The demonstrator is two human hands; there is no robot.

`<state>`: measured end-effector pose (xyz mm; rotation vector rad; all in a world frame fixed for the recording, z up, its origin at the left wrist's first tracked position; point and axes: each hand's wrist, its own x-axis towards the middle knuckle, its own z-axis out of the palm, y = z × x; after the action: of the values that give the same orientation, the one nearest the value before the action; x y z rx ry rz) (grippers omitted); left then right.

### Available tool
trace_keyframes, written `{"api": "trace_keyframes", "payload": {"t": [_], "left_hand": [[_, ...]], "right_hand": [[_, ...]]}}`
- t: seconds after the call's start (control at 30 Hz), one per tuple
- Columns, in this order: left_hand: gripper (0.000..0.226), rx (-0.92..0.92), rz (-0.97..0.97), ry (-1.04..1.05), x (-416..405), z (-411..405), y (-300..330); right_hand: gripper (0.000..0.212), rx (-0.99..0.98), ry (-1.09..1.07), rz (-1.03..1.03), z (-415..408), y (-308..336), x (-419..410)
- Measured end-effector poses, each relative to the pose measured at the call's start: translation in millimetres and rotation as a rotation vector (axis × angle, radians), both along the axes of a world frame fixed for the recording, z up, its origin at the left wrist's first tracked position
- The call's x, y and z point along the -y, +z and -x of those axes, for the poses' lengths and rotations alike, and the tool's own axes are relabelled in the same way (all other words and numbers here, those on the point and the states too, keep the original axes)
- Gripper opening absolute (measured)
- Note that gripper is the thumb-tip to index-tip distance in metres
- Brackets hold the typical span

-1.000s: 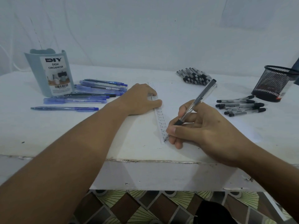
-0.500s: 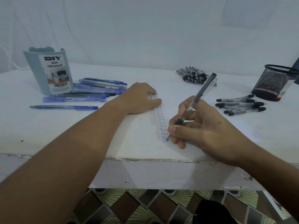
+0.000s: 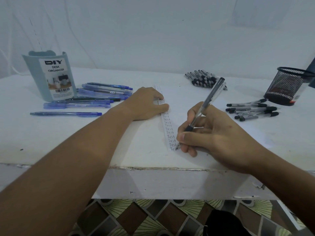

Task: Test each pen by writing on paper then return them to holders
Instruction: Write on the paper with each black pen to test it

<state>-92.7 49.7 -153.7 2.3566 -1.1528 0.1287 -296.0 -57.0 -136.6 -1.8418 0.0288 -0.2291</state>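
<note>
Pen (image 3: 206, 106) tip near paper strip (image 3: 167, 129) end

Paper strip (image 3: 167, 132) mid-table; organizer (image 3: 51, 77) far left, pens (image 3: 95, 97) beside; mesh cup (image 3: 288, 86) far right.

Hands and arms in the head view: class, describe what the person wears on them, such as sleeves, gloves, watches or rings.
Both forearms are bare right to the bottom edge of the picture; no sleeve shows. The left hand and right hand wear no gloves. No watch, bracelet or ring is visible on either wrist or on any finger that shows. The nails look short and unpainted.
</note>
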Motion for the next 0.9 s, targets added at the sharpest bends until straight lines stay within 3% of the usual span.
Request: {"api": "trace_keyframes", "payload": {"t": [0.17,0.43,0.67,0.8,0.9], "left_hand": [[0.042,0.005,0.008,-0.003,0.5,0.5,-0.2],[0.042,0.002,0.015,0.007,0.8,0.1,-0.8],[0.042,0.005,0.009,0.002,0.4,0.0,-0.3],[0.042,0.003,0.009,0.007,0.5,0.1,-0.3],[0.042,-0.001,0.005,0.010,1.1,-0.7,-0.3]], "right_hand": [[0.030,0.021,-0.015,-0.081,0.9,-1.3,2.9],[0.029,0.038,-0.044,0.036,0.1,-4.4,1.6],[0.029,0.033,-0.021,-0.079,-1.8,-5.5,4.4],[0.028,0.045,-0.033,0.015,-3.2,-5.8,3.2],[0.030,0.028,-0.053,-0.160,-6.5,-3.4,5.3]]}}
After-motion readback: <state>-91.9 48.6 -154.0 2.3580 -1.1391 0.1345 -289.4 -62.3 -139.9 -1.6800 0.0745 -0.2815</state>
